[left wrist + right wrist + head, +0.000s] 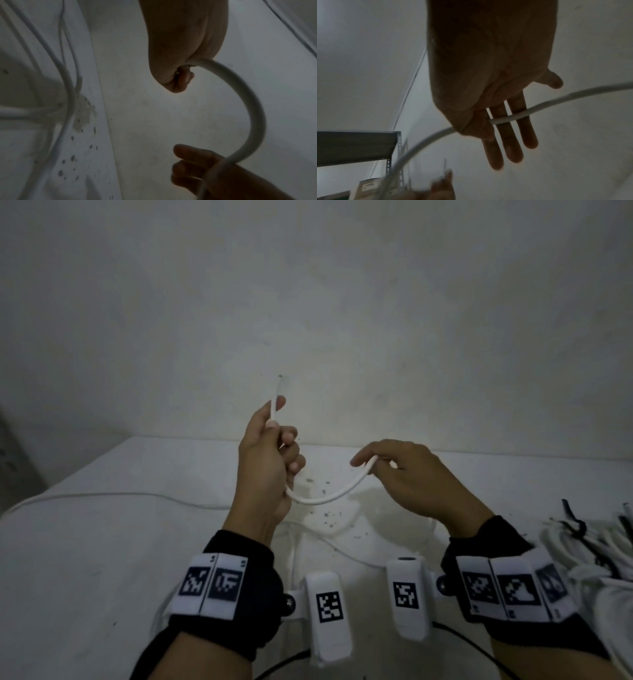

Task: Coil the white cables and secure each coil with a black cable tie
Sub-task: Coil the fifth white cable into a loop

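Observation:
My left hand (277, 436) is raised above the white table (85, 542) and grips a white cable (325, 498) in a fist, with the cable's end sticking up past the thumb. From there the cable sags in a U across to my right hand (373, 465). In the right wrist view the fingers (510, 136) are straight; the cable (556, 100) lies across two of them and slips behind the others, and the thumb stands clear. The left wrist view shows the fist (180, 75) and the arc of cable (254, 108). No black tie is in either hand.
A pile of coiled white cables bound with black ties (596, 542) lies at the table's right edge. Loose white cable (102, 494) trails over the left side. Dark specks (329, 515) dot the middle. A grey metal shelf (351, 146) stands off to the left; a plain wall is behind.

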